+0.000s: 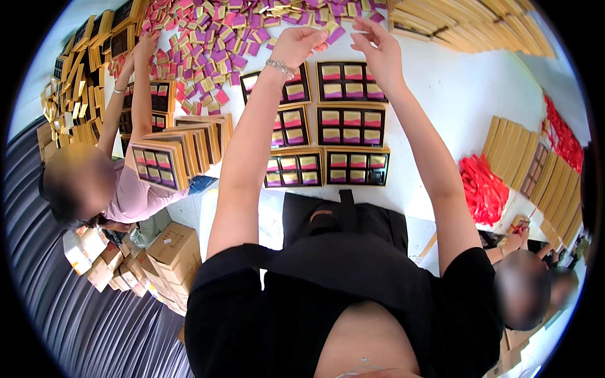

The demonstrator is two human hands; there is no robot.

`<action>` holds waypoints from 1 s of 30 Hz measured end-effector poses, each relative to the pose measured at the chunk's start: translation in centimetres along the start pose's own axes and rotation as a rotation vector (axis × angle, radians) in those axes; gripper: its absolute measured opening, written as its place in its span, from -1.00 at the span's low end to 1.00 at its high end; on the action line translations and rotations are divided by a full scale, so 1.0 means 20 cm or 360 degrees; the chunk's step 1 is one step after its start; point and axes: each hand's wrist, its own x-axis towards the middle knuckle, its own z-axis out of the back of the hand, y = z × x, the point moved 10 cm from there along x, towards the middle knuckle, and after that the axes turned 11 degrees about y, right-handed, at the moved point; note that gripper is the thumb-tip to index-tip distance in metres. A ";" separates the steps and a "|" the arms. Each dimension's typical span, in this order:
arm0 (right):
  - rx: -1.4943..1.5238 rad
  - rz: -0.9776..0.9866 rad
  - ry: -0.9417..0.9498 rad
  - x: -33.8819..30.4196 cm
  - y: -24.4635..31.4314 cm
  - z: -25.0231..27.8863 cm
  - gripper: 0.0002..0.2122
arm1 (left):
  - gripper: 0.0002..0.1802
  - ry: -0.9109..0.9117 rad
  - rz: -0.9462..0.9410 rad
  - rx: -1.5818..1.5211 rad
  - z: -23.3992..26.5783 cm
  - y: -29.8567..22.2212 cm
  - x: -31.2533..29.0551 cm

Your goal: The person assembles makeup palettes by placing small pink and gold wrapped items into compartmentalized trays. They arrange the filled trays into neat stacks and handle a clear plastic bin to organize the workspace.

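Head view: near the far edge of a black six-compartment tray (322, 82), the left hand (299, 46) has its grip bunched, any hold unclear; the right hand (383, 55) has its grip parted.

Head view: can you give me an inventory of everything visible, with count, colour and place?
Pieces: too many to count; pink, purple and gold; table's far side
Trays: six, black with gold edges, front centre
Leaning boxes: several, gold-edged, left of the trays
Gold boxes: many, upper right; more at right and upper left
Table: one, white, centre
Red heaps: two, red, right
Cartons: several, mostly brown, lower left
Curtain: grey, left edge
Co-workers: at least three; one in pink left, others lower right
Bracelet: one, silver, left wrist
Clothing: black, lower centre
Hands: two, bare, top centre; left, right
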 end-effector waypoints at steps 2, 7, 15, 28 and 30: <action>0.0180 -0.0005 0.0206 -0.07 0.03 0.00 -0.70 | -0.60 0.0226 0.0115 0.0196 -0.18 -0.17 -0.19; -0.0141 -0.0179 0.0530 -0.55 -0.02 0.05 -0.75 | -0.56 0.0110 -0.0241 0.0617 -0.42 -0.18 -0.60; -0.0769 -0.0515 0.0133 -1.48 -0.47 0.15 -0.88 | -0.15 -0.0279 0.0178 0.1786 -0.50 0.43 -1.25; -0.1822 -0.0088 0.0527 -1.57 -0.39 -0.24 -0.21 | -0.21 -0.0738 0.0079 0.1594 -0.12 0.59 -1.24; -0.1861 -0.0111 0.0390 -1.55 -0.35 -0.23 -0.19 | -0.21 -0.0688 0.0129 0.1644 -0.09 0.60 -1.21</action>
